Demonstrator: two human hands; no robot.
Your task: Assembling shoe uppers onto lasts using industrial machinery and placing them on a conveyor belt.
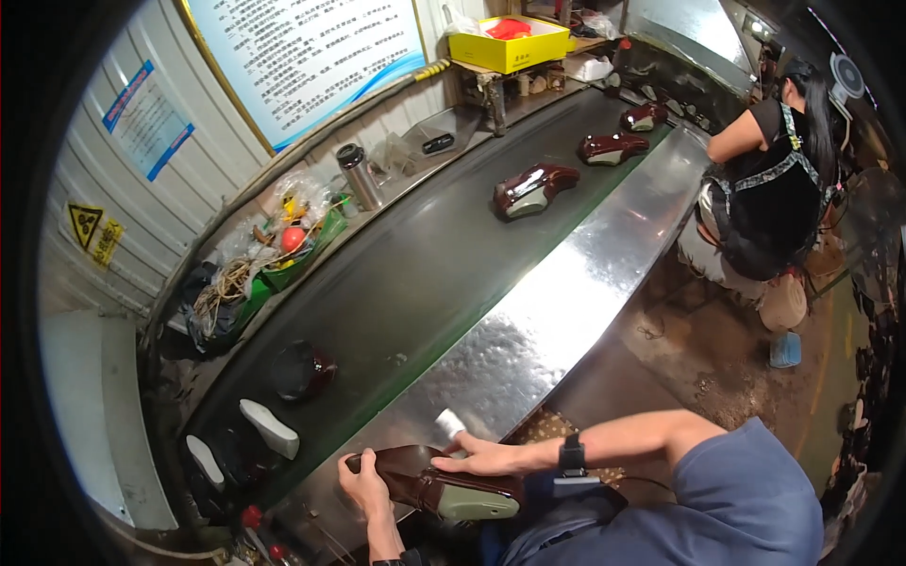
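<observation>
A glossy dark-brown shoe upper on a green shoe last [411, 476] lies across both my hands, low in front of me over the metal ledge. My left hand [366, 489] is wrapped round its narrow left end. My right hand [479, 456] grips its upper side, near the middle. Just beyond the right hand's fingers is a small white piece [450, 423]; whether they touch it I cannot tell. The green bottom of the last faces partly up toward me. A dark band [572, 456] circles my right wrist.
A dark conveyor belt [415, 274] runs beside the shiny metal ledge [557, 292]. Several brown shoes on lasts [534, 191] sit far along it; dark shoes [304, 370] and white soles [270, 429] lie near left. A co-worker [779, 179] sits right. A flask [359, 176] stands behind the belt.
</observation>
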